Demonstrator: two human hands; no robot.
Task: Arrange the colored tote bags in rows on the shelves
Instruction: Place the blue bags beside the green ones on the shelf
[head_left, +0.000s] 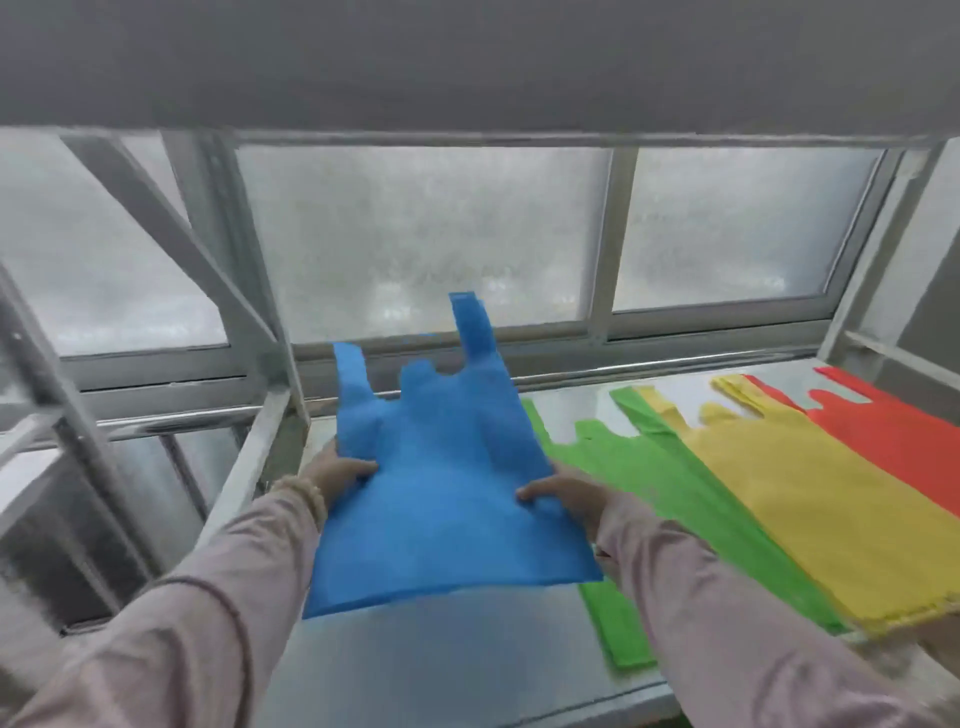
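The blue tote bag (441, 467) sits at the centre of the frame, held between both hands. Its long axis runs from the lower centre up toward the frosted window (426, 234), and its two handles point up and away.

The left hand (337, 475) pinches the bag's left edge about halfway along its length. The thumb lies on top; the other fingers are under the cloth and cannot be seen. The right hand (566, 499) pinches the opposite edge at much the same height, thumb curled over the top. Neither hand is clearly nearer, so the bag hangs squarely between them.

The bag looks raised and tilted above the shelf (415, 670) rather than lying flat on it (the handles stand up against the window, which suggests this).

The coming move turns on the gap below the bag. Bare shelf shows at lower centre, just left of the green bag (649, 478), and the blue bag's right edge crosses over the green one in this view. Lowering it along the same axis would probably set it down as the leftmost in the row.

There is no closed container here, only the shelf. It holds the green bag, the yellow bag (821, 499) and the red bag (904, 441), lying flat side by side toward the right of the frame, with neighbouring edges touching or overlapping and handles toward the window
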